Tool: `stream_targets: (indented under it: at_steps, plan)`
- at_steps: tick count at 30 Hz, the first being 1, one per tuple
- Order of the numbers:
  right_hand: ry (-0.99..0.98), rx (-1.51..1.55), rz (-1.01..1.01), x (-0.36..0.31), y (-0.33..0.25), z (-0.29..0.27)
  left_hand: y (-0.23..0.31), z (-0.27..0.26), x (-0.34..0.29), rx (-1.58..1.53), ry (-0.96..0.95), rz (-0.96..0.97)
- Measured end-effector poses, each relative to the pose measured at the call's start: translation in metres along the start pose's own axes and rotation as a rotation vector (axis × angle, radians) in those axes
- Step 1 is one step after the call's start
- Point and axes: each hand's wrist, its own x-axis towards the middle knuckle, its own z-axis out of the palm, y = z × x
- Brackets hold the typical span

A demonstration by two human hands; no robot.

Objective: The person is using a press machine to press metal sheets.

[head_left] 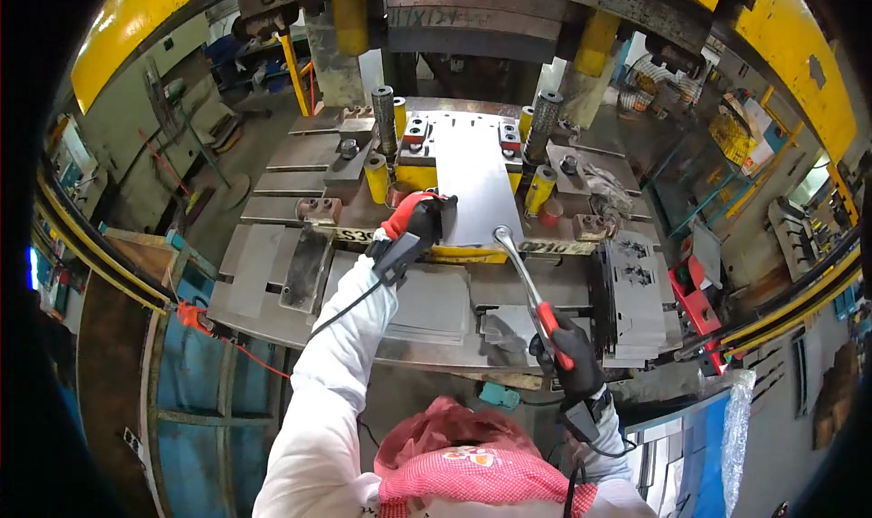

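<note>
A bright flat metal sheet (472, 177) lies across the die (418, 175) in the middle of the press. My left hand (422, 217), in a black and red glove, is closed at the sheet's left edge; its fingertips are partly hidden. In a black glove, my right hand (574, 355) grips the red handle of a long metal tool with a round head (522, 268). That round head rests against the sheet's near right corner. Knurled guide posts (384, 123) and yellow cylinders (540, 187) stand on both sides of the sheet.
Stacked cut sheets (634, 305) lie at the bed's right, with more flat sheets (422, 302) at the front left. Overhead hangs the press's upper die block (472, 19). A red bin (698, 314) stands to the right, and a blue frame (195, 364) to the left.
</note>
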Motion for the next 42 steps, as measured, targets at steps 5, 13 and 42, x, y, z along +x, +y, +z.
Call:
stream_targets:
  at_steps: [5, 13, 42]
  plan:
    - [-0.010, 0.035, 0.017, 0.023, -0.017, 0.013, -0.015, -0.008, 0.014, 0.461, 0.317, 0.562]
    - [-0.011, 0.068, 0.016, 0.032, -0.012, 0.015, 0.015, 0.006, -0.018, 0.009, 0.176, -0.086]
    - [0.078, 0.104, 0.073, 0.027, -0.018, 0.011, -0.030, 0.055, -0.001, 0.043, 0.125, 0.028]
